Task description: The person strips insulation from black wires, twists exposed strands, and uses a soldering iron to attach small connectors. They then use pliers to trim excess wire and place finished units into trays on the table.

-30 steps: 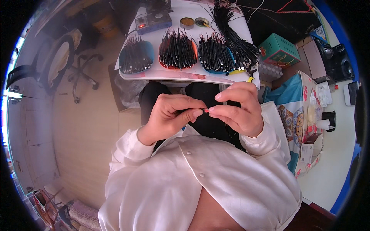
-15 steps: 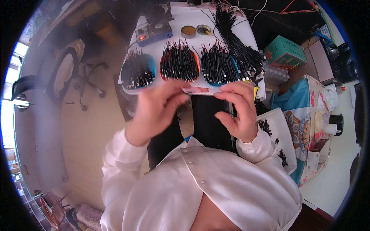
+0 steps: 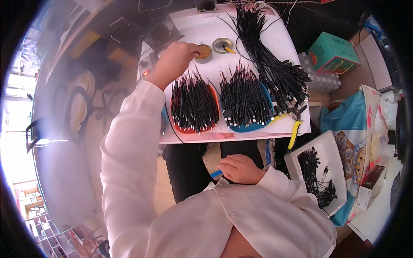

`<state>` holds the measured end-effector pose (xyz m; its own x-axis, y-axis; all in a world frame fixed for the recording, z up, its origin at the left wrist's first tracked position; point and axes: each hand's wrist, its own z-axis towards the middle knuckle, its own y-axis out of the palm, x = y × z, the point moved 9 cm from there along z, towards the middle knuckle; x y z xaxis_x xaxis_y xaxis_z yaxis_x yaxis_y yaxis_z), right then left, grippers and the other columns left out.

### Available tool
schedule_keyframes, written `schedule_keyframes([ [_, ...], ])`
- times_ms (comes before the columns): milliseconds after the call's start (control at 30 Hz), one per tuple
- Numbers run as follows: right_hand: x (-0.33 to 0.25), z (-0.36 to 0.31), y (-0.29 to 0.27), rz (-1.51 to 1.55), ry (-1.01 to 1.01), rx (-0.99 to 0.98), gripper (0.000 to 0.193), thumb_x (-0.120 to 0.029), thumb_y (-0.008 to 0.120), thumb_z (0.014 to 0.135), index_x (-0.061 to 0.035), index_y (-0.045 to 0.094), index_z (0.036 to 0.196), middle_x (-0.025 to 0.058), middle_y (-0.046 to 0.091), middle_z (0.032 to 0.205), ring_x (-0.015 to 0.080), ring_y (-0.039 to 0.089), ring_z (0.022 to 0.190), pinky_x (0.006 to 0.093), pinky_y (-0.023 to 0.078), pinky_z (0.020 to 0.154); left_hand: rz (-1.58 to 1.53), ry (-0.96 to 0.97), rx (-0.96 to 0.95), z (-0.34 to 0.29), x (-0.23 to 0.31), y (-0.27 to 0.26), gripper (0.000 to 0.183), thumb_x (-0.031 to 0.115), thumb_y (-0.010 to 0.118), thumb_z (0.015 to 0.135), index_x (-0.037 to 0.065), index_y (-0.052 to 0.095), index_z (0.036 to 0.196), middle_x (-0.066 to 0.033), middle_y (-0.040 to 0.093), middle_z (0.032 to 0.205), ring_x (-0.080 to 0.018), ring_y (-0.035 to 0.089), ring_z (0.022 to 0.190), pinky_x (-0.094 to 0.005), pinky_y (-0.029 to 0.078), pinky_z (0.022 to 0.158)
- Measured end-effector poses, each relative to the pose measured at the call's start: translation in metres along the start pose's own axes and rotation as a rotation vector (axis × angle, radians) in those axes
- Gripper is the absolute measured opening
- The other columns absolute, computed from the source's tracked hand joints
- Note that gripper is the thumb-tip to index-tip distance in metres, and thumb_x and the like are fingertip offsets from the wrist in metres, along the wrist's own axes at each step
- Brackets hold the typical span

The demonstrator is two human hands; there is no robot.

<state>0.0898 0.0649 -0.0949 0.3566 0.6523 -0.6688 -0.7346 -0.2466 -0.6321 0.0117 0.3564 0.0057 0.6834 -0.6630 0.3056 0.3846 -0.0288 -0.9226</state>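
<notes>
My left hand (image 3: 177,59) reaches over the far left of the white table, its fingers pinched together at the rim of a round tin (image 3: 204,52) with a brownish filling. What they pinch is hidden. Near my waist, my right hand (image 3: 241,168) rests in my lap with curled fingers, beside a small blue strip (image 3: 216,174); whether it grips anything does not show. Between my hands, many short black cables with pale plugs and bare reddish ends stand in an orange bowl (image 3: 217,114) and a blue bowl (image 3: 254,127). Another blue bowl (image 3: 164,120) is mostly behind my left sleeve.
An open tin (image 3: 223,45) with a yellow-handled tool stands beside the first tin. A thick bundle of black cables (image 3: 266,60) lies at right, near yellow-handled pliers (image 3: 295,129). A white box (image 3: 340,172) of cables and a green carton (image 3: 334,51) are farther right.
My left hand has moved from the table's front edge far forward to the tin. My right hand has dropped from the edge into my lap. The view has shifted.
</notes>
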Motion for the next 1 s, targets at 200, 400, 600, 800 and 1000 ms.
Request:
schedule_keyframes([
  [200,0.010,0.000,-0.001,0.062,-0.029,0.016,0.027,-0.008,0.069,0.071,-0.0041,0.062,0.097,0.0074,0.063,0.086,0.0230,0.063,0.071,0.0341,0.053,0.062,0.193,0.015,-0.139,0.016,-0.030,0.034,0.014,0.010,0.065,0.083,0.002,0.069,0.093,-0.0188,0.067,0.084,-0.0367,0.064,0.081,-0.0428,0.051,0.075],
  [400,0.009,-0.002,-0.006,0.052,-0.106,0.062,0.031,-0.010,0.070,0.072,-0.0023,0.062,0.101,0.0088,0.064,0.088,0.0228,0.064,0.073,0.0331,0.054,0.063,0.270,0.043,-0.223,0.024,-0.027,0.042,0.015,0.013,0.062,0.085,0.003,0.069,0.095,-0.0189,0.067,0.086,-0.0374,0.064,0.083,-0.0441,0.052,0.077],
  [600,0.009,-0.005,-0.006,0.054,-0.109,0.075,0.031,-0.010,0.071,0.074,-0.0018,0.062,0.102,0.0101,0.065,0.088,0.0234,0.065,0.074,0.0330,0.054,0.063,0.376,-0.008,-0.307,0.027,-0.031,0.052,0.015,0.014,0.060,0.086,0.003,0.068,0.094,-0.0200,0.066,0.085,-0.0379,0.065,0.083,-0.0451,0.052,0.076],
  [800,0.008,-0.003,-0.009,0.069,-0.117,0.085,0.029,-0.009,0.071,0.072,-0.0017,0.062,0.099,0.0092,0.065,0.086,0.0226,0.064,0.073,0.0328,0.053,0.062,0.357,-0.024,-0.305,0.029,-0.035,0.058,0.016,0.012,0.060,0.085,0.003,0.068,0.096,-0.0210,0.066,0.085,-0.0384,0.065,0.083,-0.0455,0.052,0.076],
  [1000,0.013,-0.002,-0.003,0.059,-0.026,0.011,0.027,-0.013,0.068,0.074,-0.0025,0.064,0.098,0.0080,0.063,0.087,0.0232,0.065,0.079,0.0345,0.054,0.067,0.228,0.011,-0.127,0.022,-0.042,0.015,0.014,0.011,0.064,0.083,0.001,0.068,0.091,-0.0200,0.065,0.085,-0.0387,0.064,0.079,-0.0420,0.051,0.071],
])
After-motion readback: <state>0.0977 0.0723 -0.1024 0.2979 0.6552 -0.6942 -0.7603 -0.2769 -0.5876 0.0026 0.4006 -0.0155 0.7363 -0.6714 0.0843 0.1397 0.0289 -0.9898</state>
